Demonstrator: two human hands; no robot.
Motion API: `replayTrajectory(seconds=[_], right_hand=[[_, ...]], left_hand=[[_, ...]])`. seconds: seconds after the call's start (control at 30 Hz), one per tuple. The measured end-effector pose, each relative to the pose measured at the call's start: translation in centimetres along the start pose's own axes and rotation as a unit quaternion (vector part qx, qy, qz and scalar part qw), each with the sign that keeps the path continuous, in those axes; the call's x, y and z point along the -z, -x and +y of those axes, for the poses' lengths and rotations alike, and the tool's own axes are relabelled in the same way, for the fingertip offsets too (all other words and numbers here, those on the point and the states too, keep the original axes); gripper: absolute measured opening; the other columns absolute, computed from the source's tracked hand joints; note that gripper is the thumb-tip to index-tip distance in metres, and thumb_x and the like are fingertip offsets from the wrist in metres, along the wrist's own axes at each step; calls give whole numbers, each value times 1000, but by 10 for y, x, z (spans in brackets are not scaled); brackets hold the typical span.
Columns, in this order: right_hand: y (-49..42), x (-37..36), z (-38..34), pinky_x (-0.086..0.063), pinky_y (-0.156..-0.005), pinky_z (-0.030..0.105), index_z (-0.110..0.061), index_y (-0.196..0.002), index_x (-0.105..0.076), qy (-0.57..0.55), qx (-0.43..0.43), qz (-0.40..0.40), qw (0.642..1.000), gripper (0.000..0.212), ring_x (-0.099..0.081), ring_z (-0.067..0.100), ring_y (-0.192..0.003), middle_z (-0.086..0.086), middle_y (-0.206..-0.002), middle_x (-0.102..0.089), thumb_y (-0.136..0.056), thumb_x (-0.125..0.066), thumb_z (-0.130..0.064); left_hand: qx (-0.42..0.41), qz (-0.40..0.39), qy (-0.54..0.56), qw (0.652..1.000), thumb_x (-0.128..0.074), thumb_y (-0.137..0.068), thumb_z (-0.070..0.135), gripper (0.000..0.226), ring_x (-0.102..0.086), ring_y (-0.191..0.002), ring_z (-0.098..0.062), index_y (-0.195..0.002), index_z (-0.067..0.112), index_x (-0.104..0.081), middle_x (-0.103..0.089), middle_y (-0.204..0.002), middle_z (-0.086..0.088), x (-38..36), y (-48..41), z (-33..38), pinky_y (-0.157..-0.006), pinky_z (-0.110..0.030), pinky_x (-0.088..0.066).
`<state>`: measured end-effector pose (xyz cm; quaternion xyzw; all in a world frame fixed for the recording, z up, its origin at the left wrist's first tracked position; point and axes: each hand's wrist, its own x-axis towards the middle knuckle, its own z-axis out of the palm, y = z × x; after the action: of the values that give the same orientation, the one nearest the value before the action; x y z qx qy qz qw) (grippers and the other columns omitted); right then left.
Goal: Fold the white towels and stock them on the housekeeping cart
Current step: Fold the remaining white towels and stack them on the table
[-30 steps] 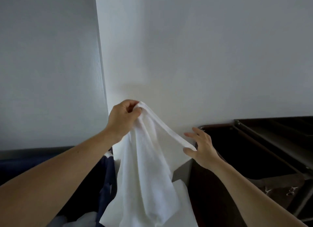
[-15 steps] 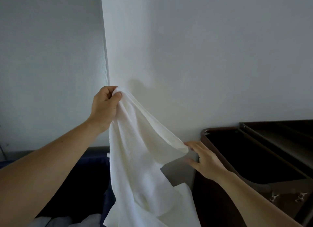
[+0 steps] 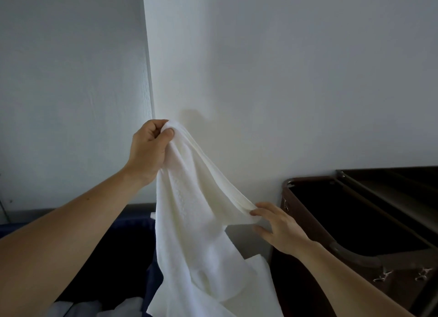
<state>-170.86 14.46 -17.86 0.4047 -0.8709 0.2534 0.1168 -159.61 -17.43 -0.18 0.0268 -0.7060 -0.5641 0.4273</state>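
no fold made yet: the limp, softly ribbed white towel point(image 3: 189, 222) hangs crumpled at centre, and the dark brown cart point(image 3: 355, 257) at right shows no towels. the left hand point(image 3: 149, 151) fists a bunched corner up high; the right hand point(image 3: 277, 229), fingers half open, touches the hem, though i cannot tell if it pinches.
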Motion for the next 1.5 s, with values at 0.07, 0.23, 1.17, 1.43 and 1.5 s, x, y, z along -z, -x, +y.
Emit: replayTrajectory(seconds=[0.07, 0.23, 1.17, 1.43, 1.5], right_hand=[[-3, -1, -4, -42, -101, 19, -33, -130, -60, 2, -8, -15, 1000, 36, -49, -1, -111, -25, -127, -46, -95, -66, -40], [-7, -1, -6, -49, -93, 27, -39, -138, -53, 33, -56, -73, 995, 40, -60, 9, -110, -21, -120, -58, -100, -52, -50], [-151, 310, -137, -50, -41, 24, -17, -91, -61, -87, -95, 279, 952, 7, -69, 17, -50, 8, -79, -68, -94, -63, -11], [-136, 309, -136, -60, -51, 36, -19, -89, -60, -216, -75, 344, 910, 19, -71, 28, -55, 15, -87, -65, -96, -58, -1], [-135, 309, -137, -61, -52, 40, -19, -90, -57, -230, -68, 347, 907, 20, -68, 25, -51, 13, -81, -63, -97, -56, 0]], left_hand=[[0, 0, 6, 1000, -62, -91, 20, 12, -68, -92, -13, -100, 23, -69, -72, -98, 6, -1, 0, 1, -82, -31, -55], [-7, -10, 1, 1000, -61, -90, 23, 15, -68, -95, -12, -104, 22, -69, -71, -100, 7, 2, -2, 4, -82, -28, -56], [-1, 51, -115, 992, -51, -101, 23, 13, -43, -54, -18, -100, 13, -58, -61, -82, -8, 34, -148, 86, -44, -24, -32], [-13, 13, 3, 1000, -53, -101, 18, 11, -51, -54, -17, -92, 12, -54, -54, -75, -7, 24, -142, 105, -40, -28, -51], [-17, 41, 19, 999, -52, -101, 19, 13, -53, -62, -16, -88, 18, -51, -53, -81, -5, 25, -140, 108, -43, -28, -53]])
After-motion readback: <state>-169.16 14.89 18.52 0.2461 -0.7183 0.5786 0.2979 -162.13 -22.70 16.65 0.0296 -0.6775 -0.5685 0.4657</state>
